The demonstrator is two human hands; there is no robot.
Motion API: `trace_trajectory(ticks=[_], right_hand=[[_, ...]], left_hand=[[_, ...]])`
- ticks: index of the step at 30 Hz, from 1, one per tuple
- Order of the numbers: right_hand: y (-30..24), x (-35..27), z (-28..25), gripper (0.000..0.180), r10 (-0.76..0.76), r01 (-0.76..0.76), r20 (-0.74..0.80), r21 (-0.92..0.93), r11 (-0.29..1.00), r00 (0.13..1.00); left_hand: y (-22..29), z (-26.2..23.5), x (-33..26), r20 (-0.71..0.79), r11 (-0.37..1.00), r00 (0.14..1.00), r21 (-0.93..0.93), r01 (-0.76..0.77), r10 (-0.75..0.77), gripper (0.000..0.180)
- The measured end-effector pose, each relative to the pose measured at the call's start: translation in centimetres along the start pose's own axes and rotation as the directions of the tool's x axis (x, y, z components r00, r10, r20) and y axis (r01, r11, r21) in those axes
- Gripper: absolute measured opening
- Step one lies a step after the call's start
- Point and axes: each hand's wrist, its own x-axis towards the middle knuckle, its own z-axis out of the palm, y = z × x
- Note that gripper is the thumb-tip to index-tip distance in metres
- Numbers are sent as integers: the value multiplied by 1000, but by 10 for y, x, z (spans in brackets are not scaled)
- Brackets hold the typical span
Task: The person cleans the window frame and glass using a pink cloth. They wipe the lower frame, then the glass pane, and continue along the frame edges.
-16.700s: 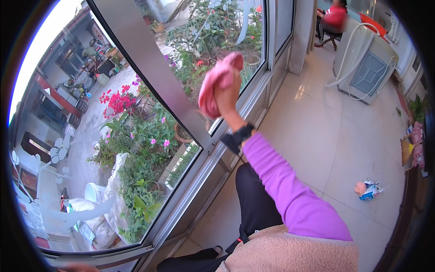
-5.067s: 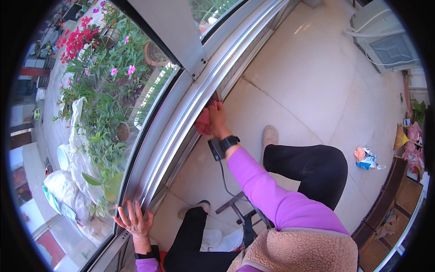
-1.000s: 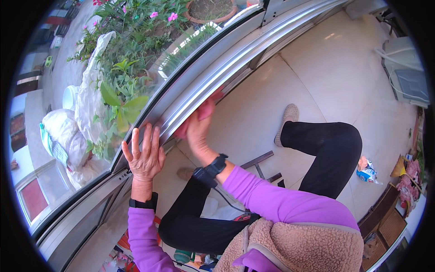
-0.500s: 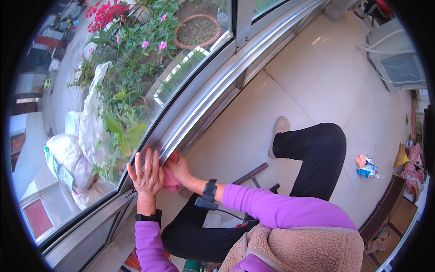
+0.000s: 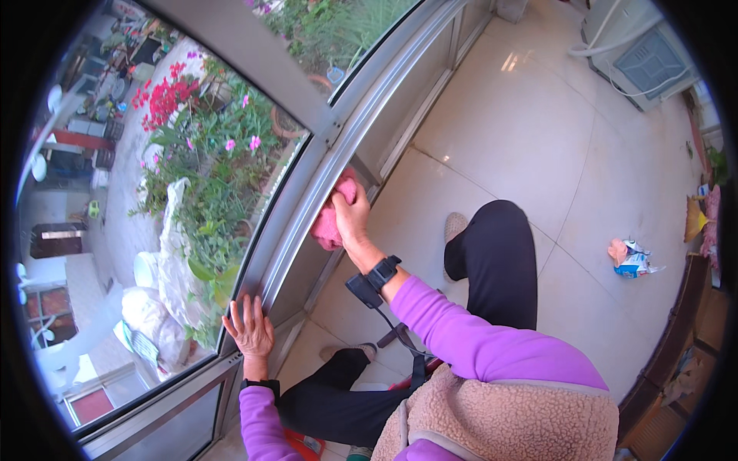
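While spread, left fingers [image 5: 247,312] against frame [image 5: 268,278].

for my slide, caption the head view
Left hand rests on the window frame; right hand holds a pink cloth below it.

Pink cloth [image 5: 328,228], silver-grey window frame [image 5: 290,211].
Purple sleeves [image 5: 492,342], a tan fleece vest [image 5: 515,419] and plain black trousers [image 5: 498,265]; crimson flowers [image 5: 167,100] (a few others pink) among green leaves [image 5: 219,165]; off-white floor tiles [image 5: 500,146] crossed by thin darker lines; black wristbands [image 5: 382,273].
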Motion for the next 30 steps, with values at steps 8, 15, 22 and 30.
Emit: trace_trajectory(ticks=[8, 15, 22, 30], right_hand=[[-58, 97, -41, 30, 20, 62, -236, 335, 940, 971], [-86, 149, -27, 56, 52, -128, 164, 493, 861, 985], [-40, 152, -12, 68, -118, 36, 167, 427, 904, 979], [-55, 164, -29, 57, -146, 83, 195, 299, 951, 970]], left_hand=[[45, -76, 82, 20, 992, 996, -94, -82, 84, 53], [128, -130, 281, -52, 949, 974, -219, -227, 221, 52], [190, -115, 406, -122, 843, 889, -284, -457, 441, 51], [187, -55, 434, -156, 776, 880, -421, -469, 448, 52]])
